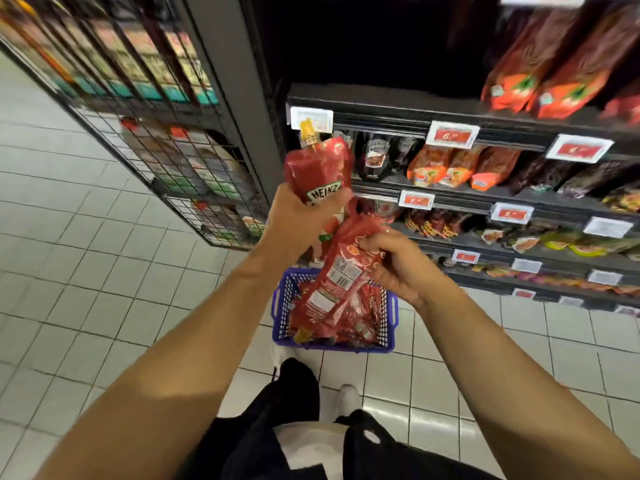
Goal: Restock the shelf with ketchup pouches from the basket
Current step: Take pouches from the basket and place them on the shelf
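I see two ketchup pouches held up — one in each of my hands. My left hand (304,216) is wrapped around an upright Heinz pouch (320,171) with a yellow cap on top. My right hand (394,261) grips the second pouch (341,271), which hangs down with its label side showing. Below them one blue basket (389,320) sits on the tiled floor (86,271), with more red pouches inside — too many to count. The shelf (381,109) is just ahead, and a wire rack (156,150) stands to its left.

Bright overhead light, blurred shelves (485,112), curved edges.
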Demonstrator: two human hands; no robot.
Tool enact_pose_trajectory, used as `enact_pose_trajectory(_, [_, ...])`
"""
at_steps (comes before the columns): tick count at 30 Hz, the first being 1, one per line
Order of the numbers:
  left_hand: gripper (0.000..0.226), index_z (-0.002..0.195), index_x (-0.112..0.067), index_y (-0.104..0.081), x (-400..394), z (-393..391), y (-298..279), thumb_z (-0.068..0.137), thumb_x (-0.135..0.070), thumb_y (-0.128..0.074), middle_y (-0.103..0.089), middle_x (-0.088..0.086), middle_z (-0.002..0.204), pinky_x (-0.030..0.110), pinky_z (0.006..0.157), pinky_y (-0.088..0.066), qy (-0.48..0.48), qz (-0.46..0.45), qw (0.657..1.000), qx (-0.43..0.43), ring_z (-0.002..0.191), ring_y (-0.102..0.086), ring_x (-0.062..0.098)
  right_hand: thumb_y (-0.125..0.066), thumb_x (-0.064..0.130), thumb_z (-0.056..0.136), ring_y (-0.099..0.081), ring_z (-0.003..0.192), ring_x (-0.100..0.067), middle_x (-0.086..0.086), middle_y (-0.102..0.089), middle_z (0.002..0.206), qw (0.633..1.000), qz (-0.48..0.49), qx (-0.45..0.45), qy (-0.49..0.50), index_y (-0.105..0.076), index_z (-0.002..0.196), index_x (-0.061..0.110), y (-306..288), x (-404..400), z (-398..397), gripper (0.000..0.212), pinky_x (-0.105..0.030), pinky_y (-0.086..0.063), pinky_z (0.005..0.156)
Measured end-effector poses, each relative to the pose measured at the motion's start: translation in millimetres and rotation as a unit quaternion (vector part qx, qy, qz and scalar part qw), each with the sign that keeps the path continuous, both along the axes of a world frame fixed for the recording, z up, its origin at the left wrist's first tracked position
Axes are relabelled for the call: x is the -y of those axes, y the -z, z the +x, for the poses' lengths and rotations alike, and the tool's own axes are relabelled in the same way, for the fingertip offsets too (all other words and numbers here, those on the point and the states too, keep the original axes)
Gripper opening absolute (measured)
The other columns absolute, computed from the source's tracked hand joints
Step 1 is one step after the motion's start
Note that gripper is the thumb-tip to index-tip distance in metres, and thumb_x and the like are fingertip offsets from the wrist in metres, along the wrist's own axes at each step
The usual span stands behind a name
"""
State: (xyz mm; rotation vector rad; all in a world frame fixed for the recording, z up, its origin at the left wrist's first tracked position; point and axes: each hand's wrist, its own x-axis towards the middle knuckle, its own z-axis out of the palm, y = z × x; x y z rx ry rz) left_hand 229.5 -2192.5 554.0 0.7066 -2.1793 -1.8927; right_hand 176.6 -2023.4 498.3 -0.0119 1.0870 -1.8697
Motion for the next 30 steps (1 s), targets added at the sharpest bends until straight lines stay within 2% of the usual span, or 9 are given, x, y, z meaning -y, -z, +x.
enact_pose_trajectory(5, [0.016,0.082,-0.029,-0.076,49,-20,-12,0.073,-0.032,-0.089,-0.078,-0.001,0.079,0.03,0.058,-0.061,-0.051,0.058,0.997,0.017,0.072,-0.077,0.018,-0.065,0.001,0.079,-0.069,0.072,-0.023,-0.014,-0.073,0.087,0.979,0.185,-0.027,0.075,-0.072,0.088,0.005,-44,5,-24,0.013,-0.039,-0.061,0.068])
enact_pose_trajectory(9, [0.05,0.102,-0.016,-0.06,89,-44,-30,0.07,-0.038,-0.091,-0.077,0.01,0.089,0.048,0.067,-0.064,-0.025,0.127,0.988,0.086,0.075,-0.077,0.025,-0.082,0.002,0.064,-0.072,0.077,-0.021,-0.008,-0.075,0.089,0.928,0.17,-0.23,0.239,-0.071,0.102,0.008,-104,20,-40,0.04,-0.034,-0.057,0.064])
enact_pose_trajectory(14, [0.043,0.115,-0.006,-0.07,113,-71,-56,0.088,-0.039,-0.074,-0.074,0.019,0.111,0.053,0.09,-0.058,0.085,0.283,0.952,0.074,0.096,-0.073,0.032,-0.087,0.014,0.071,-0.066,0.101,-0.013,0.008,-0.069,0.106,0.707,0.179,-0.634,0.256,-0.063,0.109,0.034,-172,62,-35,0.049,-0.02,-0.05,0.086])
enact_pose_trajectory(16, [0.06,0.13,-0.005,-0.064,113,-78,-65,0.089,-0.048,-0.066,-0.066,0.022,0.128,0.052,0.1,-0.052,0.151,0.405,0.9,0.053,0.114,-0.066,0.035,-0.083,0.011,0.076,-0.06,0.118,-0.023,0.0,-0.067,0.115,0.623,0.176,-0.736,0.198,-0.065,0.111,0.027,-179,79,-30,0.043,-0.028,-0.043,0.102])
enact_pose_trajectory(19, [0.052,0.114,-0.011,-0.074,114,-87,-74,0.088,-0.055,-0.063,-0.072,0.012,0.106,0.038,0.084,-0.058,0.233,0.506,0.83,0.011,0.095,-0.071,0.026,-0.081,0.007,0.079,-0.045,0.134,-0.041,-0.006,-0.064,0.126,0.533,0.183,-0.821,0.093,-0.073,0.106,0.016,-169,94,-20,0.03,-0.048,-0.031,0.114])
enact_pose_trajectory(21, [0.037,0.103,-0.011,-0.072,115,-90,-78,0.089,-0.044,-0.064,-0.071,0.008,0.089,0.032,0.074,-0.059,0.252,0.523,0.814,0.026,0.08,-0.071,0.022,-0.076,-0.007,0.076,-0.036,0.143,-0.037,-0.008,-0.058,0.135,0.555,0.202,-0.806,0.049,-0.074,0.104,0.013,-161,100,-16,0.034,-0.045,-0.027,0.119])
enact_pose_trajectory(24, [0.027,0.102,-0.011,-0.064,114,-92,-85,0.083,-0.029,-0.067,-0.069,0.004,0.08,0.029,0.065,-0.056,0.257,0.518,0.815,0.038,0.07,-0.069,0.018,-0.07,-0.016,0.081,-0.045,0.135,-0.004,-0.02,-0.051,0.141,0.753,0.237,-0.613,0.041,-0.066,0.116,-0.001,-158,107,-30,0.038,-0.018,-0.036,0.11])
enact_pose_trajectory(26, [0.029,0.101,-0.009,-0.067,111,-98,-91,0.076,-0.022,-0.074,-0.072,0.009,0.085,0.033,0.069,-0.057,0.249,0.461,0.852,0.014,0.072,-0.071,0.022,-0.077,-0.004,0.081,-0.052,0.128,-0.013,-0.023,-0.046,0.145,0.846,0.2,-0.494,0.017,-0.055,0.13,0.002,-169,97,-42,0.054,-0.024,-0.045,0.102])
enact_pose_trajectory(30, [0.025,0.093,-0.007,-0.078,105,-117,-108,0.072,-0.019,-0.083,-0.075,0.021,0.095,0.045,0.077,-0.06,0.21,0.327,0.92,-0.057,0.083,-0.074,0.035,-0.086,0.065,0.059,-0.067,0.112,-0.014,0.009,-0.066,0.123,0.856,0.259,-0.438,0.094,-0.056,0.127,0.041,-189,83,-54,0.078,-0.045,-0.057,0.092])
